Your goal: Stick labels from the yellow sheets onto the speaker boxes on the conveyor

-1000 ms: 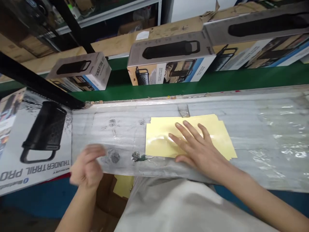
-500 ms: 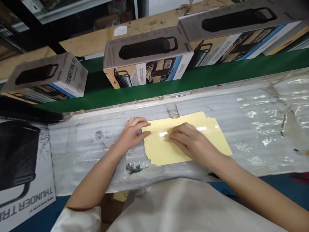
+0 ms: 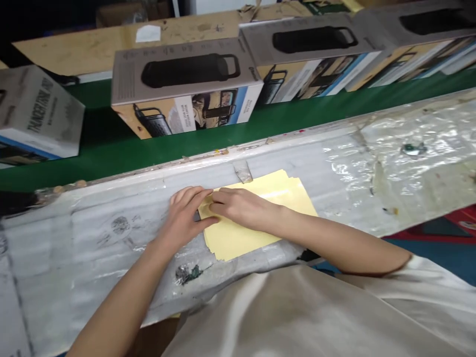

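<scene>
A stack of yellow sheets (image 3: 256, 230) with uneven edges and a glossy top lies on the plastic-covered bench (image 3: 100, 277). My left hand (image 3: 186, 215) rests at the stack's left end, its fingers stretched along the upper left corner and its thumb apart from them on the top sheet. Over that same end is my right hand (image 3: 240, 206), with fingers bent and pinched together close to my left fingertips. Whatever sits between the right fingertips is hidden or too small to make out.
Beyond the bench runs a green strip (image 3: 100, 134) carrying several printed speaker boxes (image 3: 178, 74). A piece of clear tape (image 3: 243, 171) sticks to the bench just behind the sheets. Something red (image 3: 446, 223) shows past the bench's right front edge.
My right hand has moved left across the sheets, from their middle to their left end beside my left hand. The view has shifted, so the boxes and the sheets appear farther left.
</scene>
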`<state>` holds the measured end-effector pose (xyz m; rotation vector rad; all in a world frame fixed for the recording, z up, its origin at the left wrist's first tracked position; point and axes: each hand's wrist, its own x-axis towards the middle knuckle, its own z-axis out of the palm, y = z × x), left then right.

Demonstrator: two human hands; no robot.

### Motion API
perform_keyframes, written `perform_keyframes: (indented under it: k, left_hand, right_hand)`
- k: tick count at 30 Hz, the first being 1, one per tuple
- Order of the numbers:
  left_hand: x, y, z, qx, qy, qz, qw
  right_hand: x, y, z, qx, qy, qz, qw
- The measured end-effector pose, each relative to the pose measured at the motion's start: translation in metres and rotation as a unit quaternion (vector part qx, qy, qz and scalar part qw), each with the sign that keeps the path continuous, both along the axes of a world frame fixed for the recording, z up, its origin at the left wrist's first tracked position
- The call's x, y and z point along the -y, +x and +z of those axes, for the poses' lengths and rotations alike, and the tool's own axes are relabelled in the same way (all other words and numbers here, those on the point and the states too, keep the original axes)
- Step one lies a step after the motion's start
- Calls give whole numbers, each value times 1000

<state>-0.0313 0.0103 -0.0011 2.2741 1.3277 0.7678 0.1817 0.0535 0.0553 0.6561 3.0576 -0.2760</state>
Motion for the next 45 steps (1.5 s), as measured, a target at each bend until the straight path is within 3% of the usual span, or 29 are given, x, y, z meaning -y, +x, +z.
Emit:
perform_keyframes:
  k: [4,13,18,24,28,30,33,39,45]
  left_hand:
    - [-1,1,0,-5,10,0,1000]
    - [0,2,1,-21,15,12,1000]
    - [-1,2,3,-19,18,1,1000]
    - [2,2,1,-9,-3,14,1000]
    - [11,2,1,17,-4,9,1000]
    - [10,2,-1,15,-3,4,1000]
    - [10,2,-4,16,-6,3,1000]
    - [14,2,-7,35,-11,0,999]
    - [15,3,-3,26,4,-7,1000]
  right_hand:
    - [-2,-4,3,44,2,8,999]
    - [5,9,-6,0,67,49,997]
    - [4,10,-3,1,49,39,998]
    - [1,13,-6,-78,-58,-20,995]
    - [-3,25,-3,-192,-211,-76,955]
    - [-11,31,-3,-212,-248,-95,940]
    - [-17,30,-2,-188,-216,-77,955]
    - [-2,16,-14,-130,-48,-5,990]
    - [0,23,-23,-172,-70,-42,982]
